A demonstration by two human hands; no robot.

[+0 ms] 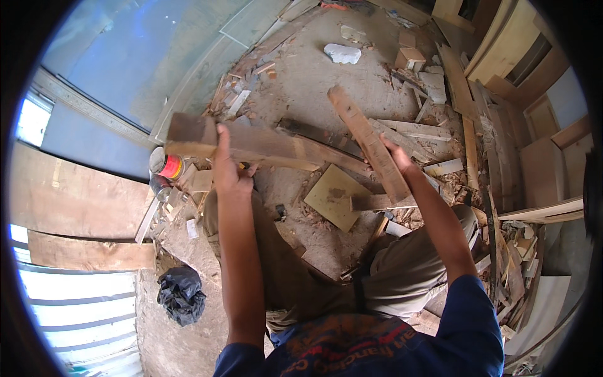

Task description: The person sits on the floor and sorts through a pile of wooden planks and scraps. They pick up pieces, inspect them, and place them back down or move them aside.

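My left hand (231,168) is wrapped round a long, thick wooden beam (276,146), near its left end. The beam lies roughly level across my knees' far side and narrows toward its right end. In my right hand (396,157) is a shorter, rough wooden batten (364,135), gripped from its right side and slanting from upper left to lower right. Some fingers of both hands are hidden behind the wood. Below the gap between the two pieces lies a square yellowish board (337,196) with a dark stain. Another wood offcut (380,202) rests beside it.
Wood scraps and planks (411,130) lie on the dusty floor to the right. A pale stone-like lump (343,54) sits further off. Cans, one with a red label (169,168), stand at left near a black plastic bag (181,295). Panels (540,63) lean along the right side.
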